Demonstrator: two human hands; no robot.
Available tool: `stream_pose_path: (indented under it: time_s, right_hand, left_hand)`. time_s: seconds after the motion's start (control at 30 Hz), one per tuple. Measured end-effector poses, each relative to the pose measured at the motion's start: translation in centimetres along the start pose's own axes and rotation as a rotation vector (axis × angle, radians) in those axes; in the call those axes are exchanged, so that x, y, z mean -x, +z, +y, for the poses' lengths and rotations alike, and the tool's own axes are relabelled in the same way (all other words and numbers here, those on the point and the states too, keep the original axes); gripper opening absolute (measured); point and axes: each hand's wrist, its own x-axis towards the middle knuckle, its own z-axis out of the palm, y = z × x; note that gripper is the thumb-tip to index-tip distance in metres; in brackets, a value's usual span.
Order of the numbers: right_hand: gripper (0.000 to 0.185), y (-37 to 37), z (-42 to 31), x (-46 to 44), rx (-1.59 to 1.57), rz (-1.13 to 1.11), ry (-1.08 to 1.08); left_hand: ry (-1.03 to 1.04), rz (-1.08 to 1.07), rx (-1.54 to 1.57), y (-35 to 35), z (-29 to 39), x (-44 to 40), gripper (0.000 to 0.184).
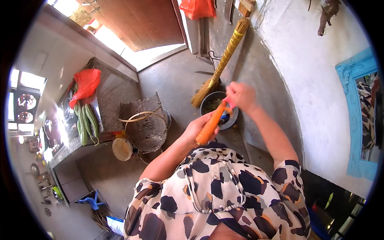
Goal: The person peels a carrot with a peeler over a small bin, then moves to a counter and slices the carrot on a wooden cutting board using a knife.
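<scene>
A large orange carrot (209, 129) lies slanted in my left hand (197, 126), whose fingers wrap round its thick lower part. My right hand (242, 96) is closed on a pink peeler (229, 103) at the carrot's far end. An orange strip of peel hangs beside the peeler. Below both hands a dark round bucket (229, 123) stands on the floor, with scraps and something blue inside.
A straw broom (227, 56) leans behind the bucket. Left of my hands are a wicker basket (146, 130) and a pale round container (122, 149). Long green vegetables (86, 120) and a red bag (87, 85) lie on the counter. A blue-framed mirror (354, 120) is at right.
</scene>
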Motion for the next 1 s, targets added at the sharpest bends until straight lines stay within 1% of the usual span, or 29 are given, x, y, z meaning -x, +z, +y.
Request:
stream_pose_path:
  time_s: [0.03, 0.07, 0.13, 0.17, 0.23, 0.33, 0.37, 0.4, 0.47, 0.53, 0.57, 0.63, 0.67, 0.7, 0.77, 0.83, 0.9, 1.0]
  right_hand:
    - [0.022, 0.8, 2.8, -0.3, 0.053, 0.022, 0.044]
    - [0.022, 1.2, 4.2, -0.5, 0.108, 0.044, 0.089]
    - [0.022, 0.0, 3.0, -0.9, -0.025, -0.028, 0.164]
    - [0.022, -0.8, 2.0, -0.8, -0.090, -0.070, 0.201]
    - [0.023, -0.9, -1.7, -0.6, -0.184, -0.053, 0.091]
    - [0.025, -0.6, -4.9, -0.3, -0.244, 0.004, -0.097]
    - [0.026, -0.6, -5.2, -0.2, -0.254, 0.025, -0.164]
    - [0.027, -0.4, -4.2, -0.4, -0.209, 0.038, -0.082]
    - [0.027, 0.5, 0.1, -0.8, -0.118, 0.060, 0.080]
    - [0.027, 0.8, 3.1, -0.9, -0.044, -0.007, 0.163]
    - [0.027, 1.0, 4.3, -0.7, -0.004, -0.038, 0.206]
    - [0.028, 0.6, 2.9, -0.3, -0.126, -0.004, 0.206]
    - [0.028, 0.4, 1.6, -0.1, -0.188, 0.014, 0.206]
    - [0.028, -0.2, 0.0, 0.0, -0.228, 0.007, 0.181]
    - [0.028, -0.2, -3.5, 0.7, -0.274, 0.030, 0.056]
    - [0.028, 0.1, -4.1, 1.1, -0.281, 0.077, -0.052]
    - [0.028, 1.1, -3.4, 1.1, -0.251, 0.154, -0.146]
    - [0.027, 1.9, 2.3, 0.7, -0.044, 0.122, 0.101]
  left_hand:
    - [-0.002, -0.035, 0.019, 0.0, 0.1, 0.4, 0.045]
    - [-0.007, -0.019, 0.052, 0.0, 0.1, 0.7, 0.045]
    - [-0.021, 0.011, 0.117, 0.0, 0.2, 0.9, 0.044]
    - [-0.014, 0.060, 0.075, 0.2, 0.4, 0.7, 0.044]
    - [-0.007, 0.158, -0.019, 0.7, 1.0, 0.3, 0.044]
    - [-0.047, 0.068, 0.006, -0.8, 0.5, -1.0, 0.046]
    - [-0.029, 0.055, -0.001, -1.2, 0.3, -1.0, 0.044]
    - [-0.011, 0.043, -0.008, -0.5, 0.5, -0.6, 0.042]
    - [0.010, -0.003, -0.015, -0.7, 0.3, -0.1, 0.040]
    - [0.012, -0.071, -0.021, -1.6, -0.1, 0.2, 0.040]
    - [0.009, -0.023, -0.020, -1.4, 0.0, 0.3, 0.040]
    - [0.003, 0.078, -0.010, 0.1, 0.4, 0.9, 0.040]
    - [0.000, 0.081, 0.007, -0.3, 0.1, 0.6, 0.042]
    - [-0.003, 0.085, 0.022, -1.2, -0.3, 0.1, 0.044]
    - [-0.026, 0.127, 0.018, -2.0, -0.7, -0.6, 0.046]
    - [-0.067, 0.206, -0.019, -2.1, -0.8, -1.0, 0.047]
    - [-0.012, 0.093, -0.024, -1.7, -1.0, -0.4, 0.047]
    - [0.031, -0.080, 0.012, -2.0, -1.4, 0.9, 0.043]
